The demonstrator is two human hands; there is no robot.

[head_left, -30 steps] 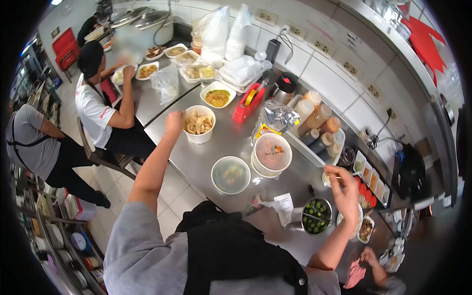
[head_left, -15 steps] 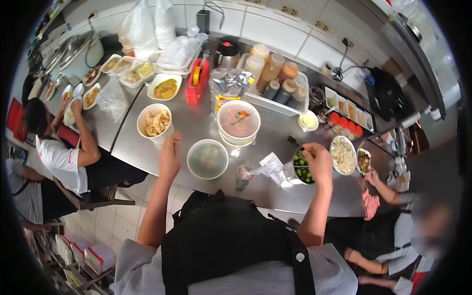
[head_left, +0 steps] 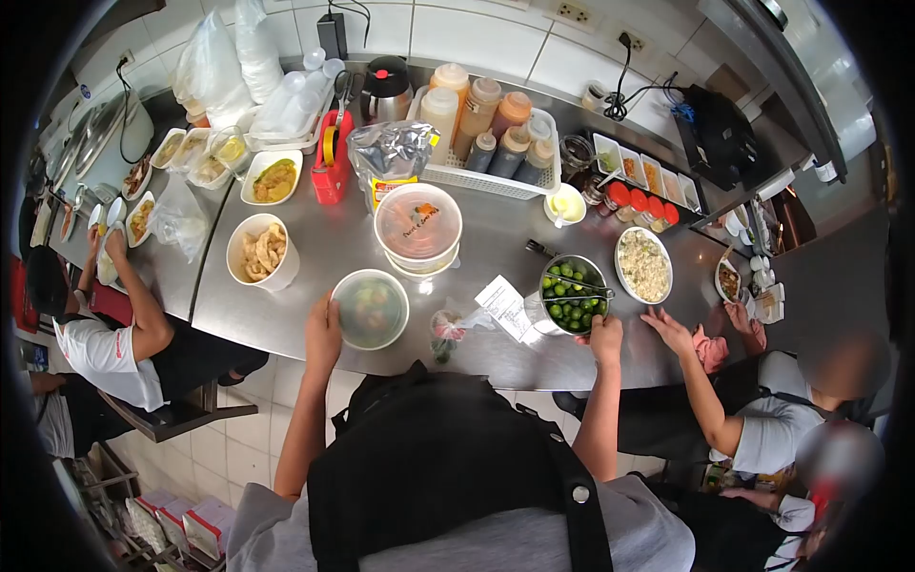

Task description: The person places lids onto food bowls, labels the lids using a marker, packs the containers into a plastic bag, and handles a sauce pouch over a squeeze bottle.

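Note:
My left hand (head_left: pixel 323 326) is at the left side of a round lidded bowl (head_left: pixel 370 310) of cloudy plastic, touching its edge; what its fingers do there is partly hidden. At the front rim of a metal pot (head_left: pixel 545 313) of green limes (head_left: pixel 577 294), my right hand (head_left: pixel 604 338) is closed, and what it grips is too small to name. Tongs (head_left: pixel 579 286) lie across the pot. Between them are a white printed slip (head_left: pixel 504 307) and a small knotted plastic bag (head_left: pixel 444 338). Behind the lidded bowl stand stacked tubs with a marked lid (head_left: pixel 417 222).
A tub of fried pieces (head_left: pixel 263 254) and a yellow dish (head_left: pixel 272 178) stand left. Sauce bottles (head_left: pixel 474 119) fill a white basket (head_left: pixel 500 184) behind. A co-worker's hand (head_left: pixel 670 331) is near a rice bowl (head_left: pixel 644 265), right of my right hand. Another person (head_left: pixel 119 343) sits left.
My left hand has come down beside the lidded bowl. My right hand has lowered to the lime pot's front rim. A co-worker's hand has reached toward the rice bowl. The view has shifted right.

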